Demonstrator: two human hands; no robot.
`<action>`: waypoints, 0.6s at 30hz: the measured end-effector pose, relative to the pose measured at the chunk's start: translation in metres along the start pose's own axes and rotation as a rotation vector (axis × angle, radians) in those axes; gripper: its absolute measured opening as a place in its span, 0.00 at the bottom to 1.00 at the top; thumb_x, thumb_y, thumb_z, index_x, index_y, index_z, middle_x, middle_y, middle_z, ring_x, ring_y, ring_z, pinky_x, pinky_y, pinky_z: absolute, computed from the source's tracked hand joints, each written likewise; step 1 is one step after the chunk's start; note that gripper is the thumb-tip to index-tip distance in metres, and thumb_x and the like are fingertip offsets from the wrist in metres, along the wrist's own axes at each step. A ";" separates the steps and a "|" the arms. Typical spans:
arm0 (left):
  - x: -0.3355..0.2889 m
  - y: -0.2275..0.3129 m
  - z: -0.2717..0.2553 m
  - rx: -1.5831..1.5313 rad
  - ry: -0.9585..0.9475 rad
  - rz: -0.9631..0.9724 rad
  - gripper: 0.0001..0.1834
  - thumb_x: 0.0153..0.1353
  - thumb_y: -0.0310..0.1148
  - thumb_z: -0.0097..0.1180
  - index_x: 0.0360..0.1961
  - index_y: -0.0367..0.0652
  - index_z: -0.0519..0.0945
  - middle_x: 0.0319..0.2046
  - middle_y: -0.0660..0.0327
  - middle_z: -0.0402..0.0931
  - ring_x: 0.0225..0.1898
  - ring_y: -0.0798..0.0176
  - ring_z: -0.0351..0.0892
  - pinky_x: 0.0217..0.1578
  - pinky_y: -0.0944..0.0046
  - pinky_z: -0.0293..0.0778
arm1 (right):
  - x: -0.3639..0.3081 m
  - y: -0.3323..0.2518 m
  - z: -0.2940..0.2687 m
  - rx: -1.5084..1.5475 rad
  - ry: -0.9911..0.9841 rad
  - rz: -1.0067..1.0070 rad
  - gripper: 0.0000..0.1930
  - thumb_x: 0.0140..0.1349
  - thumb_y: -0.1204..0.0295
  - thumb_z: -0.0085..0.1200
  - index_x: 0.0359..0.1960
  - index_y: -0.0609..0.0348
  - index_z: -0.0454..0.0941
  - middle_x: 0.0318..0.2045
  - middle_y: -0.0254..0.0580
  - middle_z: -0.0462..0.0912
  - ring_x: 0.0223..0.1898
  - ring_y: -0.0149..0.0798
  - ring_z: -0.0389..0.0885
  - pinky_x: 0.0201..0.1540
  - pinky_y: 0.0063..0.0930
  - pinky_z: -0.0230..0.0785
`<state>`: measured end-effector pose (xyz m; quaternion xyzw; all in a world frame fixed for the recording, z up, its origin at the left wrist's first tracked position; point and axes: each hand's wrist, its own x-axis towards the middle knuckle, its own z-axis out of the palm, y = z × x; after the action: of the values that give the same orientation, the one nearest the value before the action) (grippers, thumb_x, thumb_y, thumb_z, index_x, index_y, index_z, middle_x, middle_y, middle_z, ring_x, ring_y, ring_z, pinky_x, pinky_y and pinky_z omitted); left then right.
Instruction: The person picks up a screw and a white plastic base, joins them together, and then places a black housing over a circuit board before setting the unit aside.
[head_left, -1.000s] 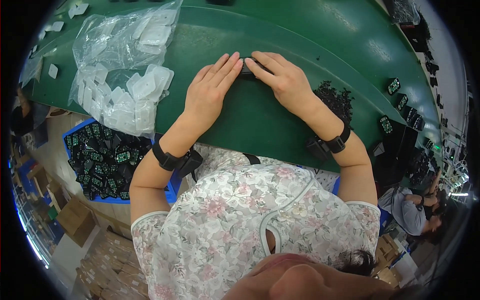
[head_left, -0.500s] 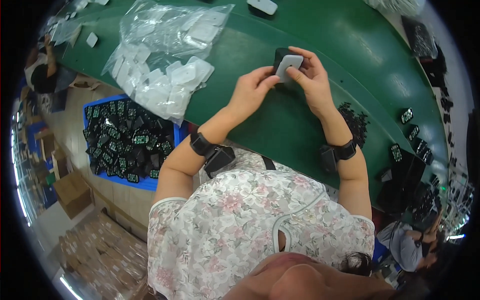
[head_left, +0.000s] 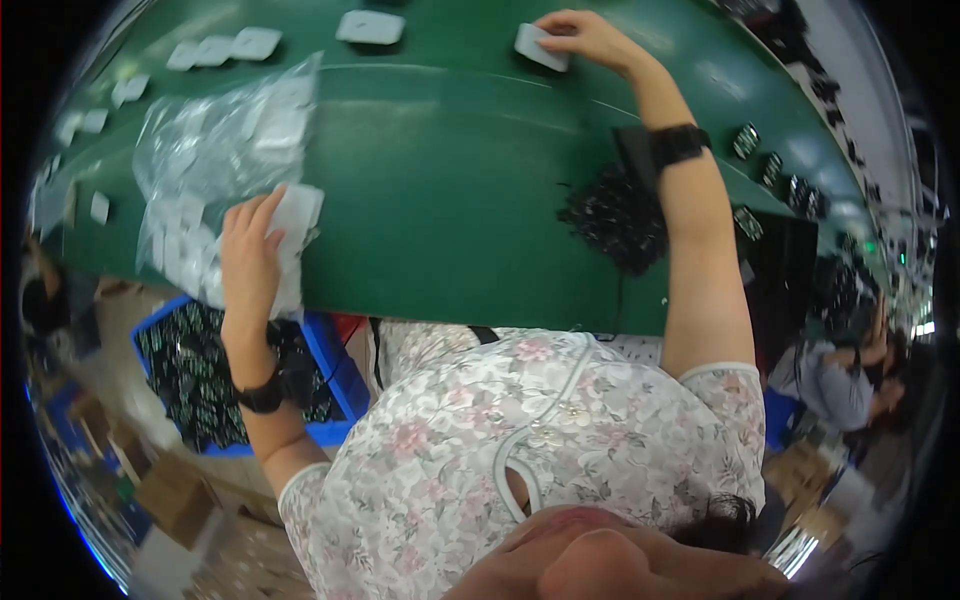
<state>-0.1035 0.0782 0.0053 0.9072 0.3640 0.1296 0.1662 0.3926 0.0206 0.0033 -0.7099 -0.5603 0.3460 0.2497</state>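
Note:
Out at the far side of the green table (head_left: 440, 230), my right hand (head_left: 590, 42) has its thumb and fingers closed on a rounded white-topped case (head_left: 540, 48). That case is at table level; whether it rests there I cannot tell. On the left, my left hand (head_left: 250, 255) pinches a flat white plastic cover (head_left: 300, 210) with rounded corners. This cover is at the right edge of a clear plastic bag (head_left: 225, 130), among several more white covers (head_left: 185, 245). Some of the covers are hidden by my left hand.
A pile of small black parts (head_left: 618, 220) lies left of my right forearm. More white-topped cases (head_left: 370, 28) stand along the far left. Small circuit boards in black housings (head_left: 746, 141) sit at the right. A blue crate (head_left: 335, 365) of similar boards is below the table's left edge.
Both hands were together on the white-and-black case. My right hand has carried it to the far side; my left hand has moved left to the covers. The view has shifted.

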 end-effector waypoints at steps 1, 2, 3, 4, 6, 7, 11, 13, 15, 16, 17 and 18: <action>-0.001 -0.002 -0.002 0.007 -0.024 -0.010 0.30 0.46 0.17 0.58 0.54 0.45 0.74 0.45 0.55 0.74 0.49 0.50 0.69 0.51 0.55 0.67 | -0.003 -0.014 0.002 0.047 -0.009 -0.002 0.12 0.53 0.70 0.59 0.40 0.59 0.79 0.36 0.41 0.79 0.40 0.40 0.77 0.44 0.31 0.69; -0.001 -0.002 -0.003 0.000 -0.032 0.017 0.30 0.46 0.17 0.58 0.54 0.45 0.74 0.45 0.55 0.74 0.49 0.50 0.69 0.51 0.55 0.67 | -0.006 -0.028 0.004 0.097 -0.019 -0.011 0.13 0.50 0.69 0.59 0.37 0.60 0.79 0.32 0.46 0.77 0.36 0.47 0.76 0.39 0.36 0.70; -0.001 -0.003 -0.003 0.016 -0.025 0.011 0.30 0.46 0.18 0.58 0.54 0.45 0.75 0.44 0.55 0.73 0.48 0.49 0.68 0.51 0.55 0.66 | -0.008 -0.027 0.006 0.097 0.006 0.006 0.13 0.50 0.69 0.59 0.37 0.60 0.79 0.32 0.46 0.77 0.36 0.47 0.76 0.39 0.36 0.70; 0.000 -0.003 -0.002 0.034 -0.019 -0.002 0.29 0.46 0.18 0.59 0.54 0.45 0.75 0.44 0.55 0.72 0.48 0.49 0.68 0.50 0.55 0.66 | -0.008 -0.026 0.008 0.090 0.084 0.013 0.12 0.51 0.68 0.61 0.36 0.62 0.80 0.31 0.46 0.78 0.36 0.45 0.77 0.40 0.35 0.70; 0.006 0.000 -0.003 0.032 -0.035 0.030 0.27 0.48 0.19 0.59 0.52 0.44 0.75 0.42 0.55 0.71 0.48 0.49 0.67 0.49 0.55 0.66 | -0.025 -0.024 0.004 0.087 0.177 0.033 0.13 0.52 0.67 0.62 0.34 0.64 0.80 0.31 0.45 0.79 0.36 0.44 0.78 0.40 0.35 0.71; 0.002 0.001 -0.004 0.048 -0.017 0.012 0.24 0.48 0.20 0.59 0.50 0.42 0.74 0.41 0.55 0.71 0.48 0.49 0.67 0.49 0.55 0.66 | -0.039 -0.047 0.005 -0.175 0.279 -0.018 0.13 0.53 0.67 0.61 0.35 0.64 0.80 0.34 0.43 0.80 0.37 0.39 0.78 0.42 0.32 0.71; -0.002 0.008 -0.005 0.054 0.027 -0.035 0.17 0.49 0.22 0.60 0.42 0.38 0.73 0.39 0.53 0.71 0.46 0.48 0.67 0.47 0.54 0.65 | -0.099 -0.060 0.024 -0.594 0.251 -0.168 0.11 0.55 0.69 0.59 0.39 0.60 0.78 0.37 0.38 0.80 0.40 0.35 0.77 0.44 0.29 0.70; -0.004 0.010 -0.008 0.074 0.033 -0.061 0.15 0.50 0.22 0.60 0.40 0.38 0.73 0.38 0.53 0.71 0.45 0.47 0.68 0.45 0.53 0.66 | -0.136 -0.069 0.045 -0.514 0.176 -0.250 0.07 0.55 0.70 0.58 0.34 0.57 0.77 0.32 0.40 0.77 0.39 0.45 0.75 0.43 0.34 0.69; -0.005 0.012 -0.013 0.091 0.040 -0.080 0.14 0.50 0.23 0.60 0.39 0.38 0.72 0.37 0.53 0.71 0.44 0.47 0.69 0.44 0.53 0.66 | -0.157 -0.067 0.065 -0.515 0.147 -0.233 0.06 0.54 0.71 0.59 0.32 0.56 0.76 0.31 0.40 0.74 0.38 0.46 0.74 0.42 0.37 0.68; -0.004 0.014 -0.017 0.117 0.087 -0.066 0.13 0.52 0.23 0.60 0.38 0.38 0.72 0.35 0.53 0.71 0.39 0.48 0.71 0.40 0.55 0.67 | -0.164 -0.060 0.073 -0.532 0.152 -0.255 0.07 0.53 0.72 0.59 0.32 0.57 0.76 0.32 0.40 0.74 0.40 0.45 0.73 0.42 0.36 0.68; -0.002 0.016 -0.019 0.139 0.134 -0.052 0.12 0.53 0.23 0.60 0.38 0.38 0.71 0.33 0.53 0.71 0.34 0.50 0.72 0.36 0.56 0.68 | -0.168 -0.056 0.081 -0.545 0.138 -0.247 0.06 0.53 0.73 0.58 0.32 0.57 0.75 0.32 0.39 0.73 0.40 0.45 0.73 0.42 0.36 0.68; -0.002 0.018 -0.019 0.138 0.135 -0.035 0.12 0.53 0.23 0.60 0.38 0.38 0.71 0.33 0.53 0.71 0.34 0.50 0.72 0.36 0.56 0.68 | -0.171 -0.054 0.087 -0.558 0.126 -0.238 0.06 0.53 0.74 0.57 0.32 0.57 0.75 0.32 0.39 0.73 0.40 0.45 0.72 0.42 0.35 0.68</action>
<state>-0.0999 0.0685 0.0293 0.8993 0.3980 0.1623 0.0808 0.2687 -0.1340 0.0240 -0.7006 -0.6962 0.1027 0.1180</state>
